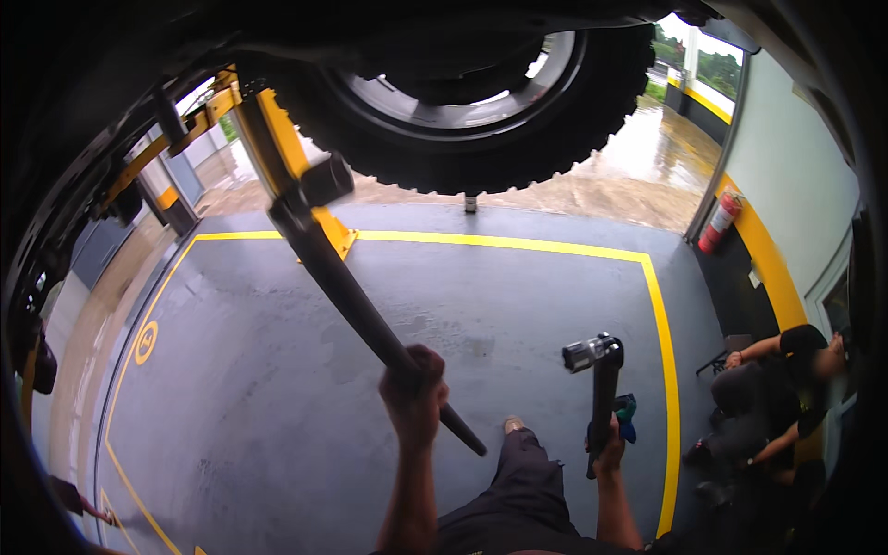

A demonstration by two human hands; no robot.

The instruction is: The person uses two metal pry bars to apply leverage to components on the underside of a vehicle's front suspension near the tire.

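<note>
My left hand (413,396) is closed round a long dark bar (347,282), gripping it toward its lower end. The bar slants up to the left and has a stubby black cylinder (328,179) set crosswise at its top; its exact kind is unclear. My right hand (608,446) grips the dark handle of a socket wrench (605,384), held nearly upright. A shiny chrome socket (585,353) points left from its head. The two tools are apart. Overhead hangs a knobbly tyre (481,166) on a silver rim, and the bar's top is left of it in the picture.
A raised vehicle's dark underside (388,32) covers the top. At left stands a yellow lift post (287,139). Yellow lines (481,240) edge the grey floor (259,351). A blue-green thing (626,418) shows behind my right hand. People (777,398) sit at right, below a fire extinguisher (721,222).
</note>
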